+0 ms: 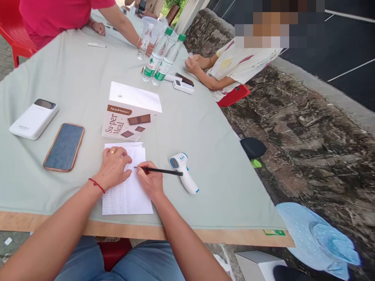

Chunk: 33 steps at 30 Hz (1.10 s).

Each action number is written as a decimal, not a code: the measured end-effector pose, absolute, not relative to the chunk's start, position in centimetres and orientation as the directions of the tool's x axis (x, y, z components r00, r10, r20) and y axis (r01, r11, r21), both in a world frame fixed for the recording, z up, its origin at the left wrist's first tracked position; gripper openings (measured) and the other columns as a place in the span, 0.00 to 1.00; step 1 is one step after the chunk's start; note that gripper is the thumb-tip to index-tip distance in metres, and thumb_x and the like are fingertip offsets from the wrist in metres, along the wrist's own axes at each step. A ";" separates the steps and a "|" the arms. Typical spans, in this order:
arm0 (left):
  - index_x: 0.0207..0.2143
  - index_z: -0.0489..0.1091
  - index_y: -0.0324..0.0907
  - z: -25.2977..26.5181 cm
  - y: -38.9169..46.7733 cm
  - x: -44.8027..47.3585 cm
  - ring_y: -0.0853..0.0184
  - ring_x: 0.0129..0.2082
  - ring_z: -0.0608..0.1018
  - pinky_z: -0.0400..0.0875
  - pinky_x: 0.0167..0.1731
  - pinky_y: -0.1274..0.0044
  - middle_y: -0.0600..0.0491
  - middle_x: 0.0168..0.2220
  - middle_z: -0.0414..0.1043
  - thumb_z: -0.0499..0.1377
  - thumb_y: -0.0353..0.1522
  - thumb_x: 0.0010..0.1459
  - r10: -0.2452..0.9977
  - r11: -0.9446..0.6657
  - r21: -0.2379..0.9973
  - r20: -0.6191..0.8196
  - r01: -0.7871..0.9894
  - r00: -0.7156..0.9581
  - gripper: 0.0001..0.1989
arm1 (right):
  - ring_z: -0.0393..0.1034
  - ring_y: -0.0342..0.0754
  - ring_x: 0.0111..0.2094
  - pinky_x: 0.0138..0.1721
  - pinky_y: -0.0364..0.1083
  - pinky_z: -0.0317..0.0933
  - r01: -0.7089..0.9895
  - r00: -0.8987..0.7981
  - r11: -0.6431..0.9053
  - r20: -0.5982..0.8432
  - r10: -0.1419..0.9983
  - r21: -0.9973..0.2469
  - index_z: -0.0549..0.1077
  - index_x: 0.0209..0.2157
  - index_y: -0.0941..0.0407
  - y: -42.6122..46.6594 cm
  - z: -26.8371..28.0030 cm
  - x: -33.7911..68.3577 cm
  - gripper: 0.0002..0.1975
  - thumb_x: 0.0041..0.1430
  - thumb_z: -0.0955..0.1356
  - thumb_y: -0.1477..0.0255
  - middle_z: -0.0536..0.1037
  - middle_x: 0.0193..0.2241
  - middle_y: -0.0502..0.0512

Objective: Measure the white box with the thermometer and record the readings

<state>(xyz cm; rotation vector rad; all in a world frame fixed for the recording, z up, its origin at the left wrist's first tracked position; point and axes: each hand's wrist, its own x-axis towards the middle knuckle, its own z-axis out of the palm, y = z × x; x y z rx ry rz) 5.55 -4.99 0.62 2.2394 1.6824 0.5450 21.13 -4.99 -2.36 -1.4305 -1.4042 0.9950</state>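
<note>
A printed sheet of paper (129,195) lies near the front edge of the table (205,148), which is covered in a grey-green cloth. My left hand (113,167), with a gold ring and a red wrist cord, rests flat on the sheet. My right hand (150,180) grips a black pen (164,171) whose tip touches the paper. A white and blue infrared thermometer (184,171) lies just right of the pen. A white snack box (130,111) stands right behind the sheet.
A phone (64,146) lies face down to the left, beside a white power bank (33,119). Two water bottles (162,58) and a second thermometer (183,86) stand farther back. Two other people sit at the far side. Rough ground lies to the right.
</note>
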 end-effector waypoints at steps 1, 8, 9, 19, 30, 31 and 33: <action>0.36 0.75 0.45 0.6 -4.9 5.6 0.55 0.47 0.66 0.54 0.50 0.60 0.48 0.44 0.69 0.62 0.32 0.49 0.960 -0.279 0.442 0.124 0.853 0.250 0.09 | 0.61 0.44 0.23 0.27 0.44 0.59 0.293 0.055 0.013 0.031 0.998 -0.956 0.69 0.22 0.53 -5.0 -2.3 21.2 0.04 0.44 0.65 0.68 0.69 0.19 0.46; 0.37 0.75 0.45 0.7 -4.9 5.8 0.55 0.47 0.66 0.53 0.50 0.60 0.48 0.44 0.68 0.63 0.34 0.50 0.961 -0.277 0.458 0.123 0.844 0.249 0.10 | 0.60 0.43 0.23 0.26 0.44 0.58 0.267 0.091 -0.003 0.023 0.996 -0.964 0.69 0.22 0.54 -4.9 -2.1 21.4 0.04 0.44 0.65 0.69 0.69 0.20 0.46; 0.37 0.75 0.45 0.8 -4.9 5.8 0.55 0.47 0.66 0.53 0.50 0.60 0.48 0.44 0.68 0.63 0.34 0.50 0.961 -0.277 0.456 0.122 0.846 0.249 0.10 | 0.60 0.43 0.23 0.26 0.44 0.58 0.264 0.088 -0.005 0.019 0.996 -0.964 0.69 0.22 0.54 -4.9 -2.1 21.4 0.04 0.44 0.65 0.69 0.68 0.20 0.46; 0.37 0.74 0.45 0.9 -4.8 5.8 0.55 0.46 0.66 0.53 0.50 0.61 0.48 0.43 0.67 0.64 0.35 0.50 0.961 -0.277 0.453 0.113 0.847 0.254 0.10 | 0.59 0.43 0.23 0.26 0.43 0.57 0.282 0.073 -0.008 0.014 0.997 -0.959 0.69 0.22 0.54 -5.1 -2.1 21.4 0.03 0.44 0.65 0.69 0.68 0.19 0.46; 0.38 0.74 0.44 1.0 -4.9 5.8 0.56 0.46 0.66 0.54 0.50 0.61 0.47 0.44 0.68 0.63 0.35 0.51 0.953 -0.302 0.429 0.125 0.851 0.275 0.11 | 0.59 0.42 0.22 0.25 0.43 0.57 0.286 0.067 -0.001 0.019 0.998 -0.958 0.68 0.21 0.54 -5.1 -1.9 21.3 0.03 0.43 0.65 0.69 0.67 0.18 0.45; 0.38 0.74 0.44 1.1 -4.9 5.8 0.55 0.47 0.66 0.54 0.49 0.61 0.47 0.44 0.68 0.63 0.35 0.51 0.953 -0.302 0.426 0.126 0.853 0.275 0.11 | 0.60 0.42 0.22 0.26 0.43 0.57 0.281 0.069 0.003 0.023 0.997 -0.960 0.68 0.21 0.54 -5.1 -1.9 21.4 0.03 0.43 0.65 0.69 0.68 0.19 0.45; 0.38 0.75 0.43 1.1 -4.9 5.8 0.55 0.47 0.66 0.54 0.50 0.61 0.47 0.44 0.68 0.63 0.35 0.51 0.954 -0.300 0.419 0.124 0.857 0.273 0.11 | 0.60 0.42 0.22 0.26 0.43 0.57 0.270 0.083 0.005 0.028 0.996 -0.963 0.69 0.22 0.54 -5.1 -2.0 21.4 0.03 0.43 0.65 0.70 0.68 0.19 0.45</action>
